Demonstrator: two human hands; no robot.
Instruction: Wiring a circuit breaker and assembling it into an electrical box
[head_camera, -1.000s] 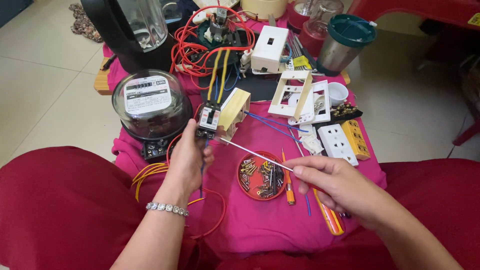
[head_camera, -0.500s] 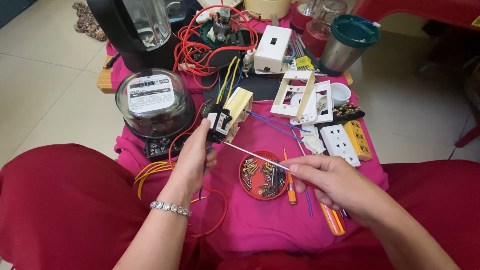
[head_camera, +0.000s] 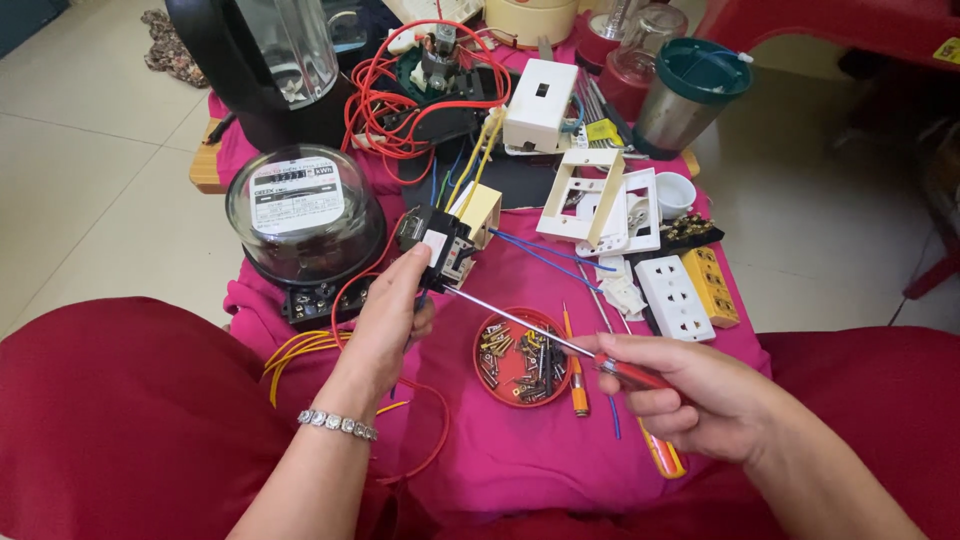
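A: The left hand (head_camera: 385, 320), beside the glass-domed electricity meter (head_camera: 300, 215), is clamped on the small black breaker (head_camera: 438, 243).

B: The right hand (head_camera: 690, 395) grips a screwdriver (head_camera: 540, 332), tip at the breaker. It may slip into fingers if pushed askew.

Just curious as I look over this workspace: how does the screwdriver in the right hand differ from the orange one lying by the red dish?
The held screwdriver is gripped by the right hand, slanting up to the small black electrical part in the left hand; the orange screwdriver lies loose on the pink cloth. The held one has a reddish handle and looks longer; the orange looks shorter. Both are slim.
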